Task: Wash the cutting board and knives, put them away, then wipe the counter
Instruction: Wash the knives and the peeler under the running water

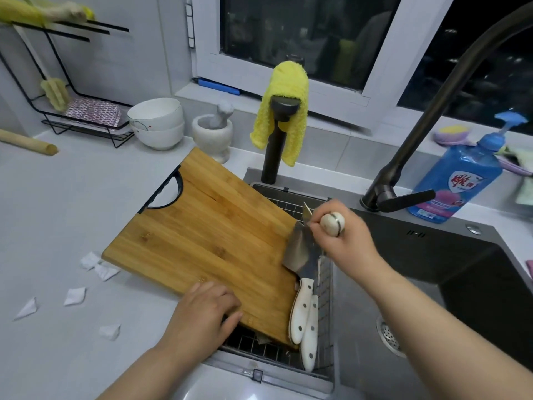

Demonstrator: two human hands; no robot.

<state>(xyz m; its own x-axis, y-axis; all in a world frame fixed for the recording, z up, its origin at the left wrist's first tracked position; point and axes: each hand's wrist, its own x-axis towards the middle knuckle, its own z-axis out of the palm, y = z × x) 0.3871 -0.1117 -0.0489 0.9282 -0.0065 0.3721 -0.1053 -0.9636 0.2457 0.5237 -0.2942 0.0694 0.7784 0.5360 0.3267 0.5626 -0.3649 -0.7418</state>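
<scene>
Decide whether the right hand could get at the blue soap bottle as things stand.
Probably not yet: the right hand grips a white-handled knife, so it is not free. The way itself looks open; the soap bottle stands behind the sink, with only the faucet lever near the path.

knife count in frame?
3: a held knife in the right hand; a cleaver and a slim knife in the sink rack by the cutting board. Others may hide underneath.

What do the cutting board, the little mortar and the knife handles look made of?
Cutting board: bamboo or wood, going by its glued amber strips with grain. Mortar: probably pale stone, matte and speckled. Knife handles: glossy white, likely plastic, with dark rivets.
</scene>
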